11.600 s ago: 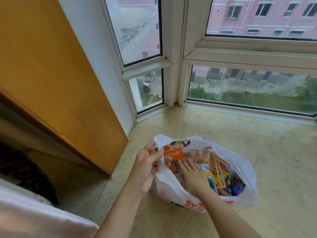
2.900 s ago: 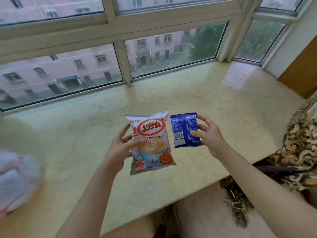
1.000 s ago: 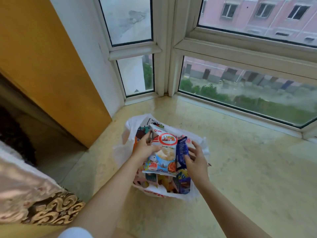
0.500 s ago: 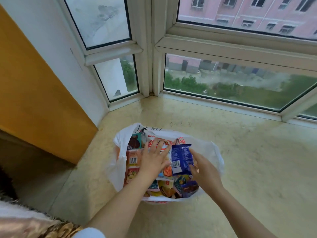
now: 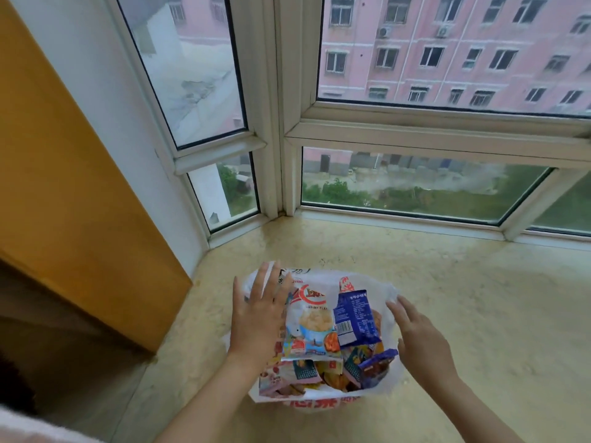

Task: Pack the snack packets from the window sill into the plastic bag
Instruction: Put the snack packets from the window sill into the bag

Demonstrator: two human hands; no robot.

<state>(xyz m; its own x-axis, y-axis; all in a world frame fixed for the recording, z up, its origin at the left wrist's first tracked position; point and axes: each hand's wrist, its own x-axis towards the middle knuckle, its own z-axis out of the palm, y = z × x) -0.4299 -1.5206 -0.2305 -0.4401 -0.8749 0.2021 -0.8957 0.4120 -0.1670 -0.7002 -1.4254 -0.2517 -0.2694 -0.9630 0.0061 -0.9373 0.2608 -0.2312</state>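
Note:
A white plastic bag (image 5: 391, 378) with red print sits open on the marble window sill (image 5: 479, 314), full of snack packets. On top lie a shrimp flakes packet (image 5: 311, 327) and a small dark blue packet (image 5: 356, 318). My left hand (image 5: 256, 314) hovers flat over the bag's left rim, fingers straight, holding nothing. My right hand (image 5: 419, 334) is spread over the bag's right rim, fingertips near the white plastic, also holding nothing. Other packets (image 5: 367, 366) show underneath, partly hidden.
An orange-brown wooden panel (image 5: 80, 187) stands to the left of the sill. White window frames (image 5: 278, 123) close the corner behind the bag. Bare marble sill stretches to the right. A pale cloth (image 5: 32, 426) shows at the bottom left.
Both hands have let go of the shrimp flakes packet and the blue packet, which now lie in the bag. The hands have moved apart toward the bag's left and right rims.

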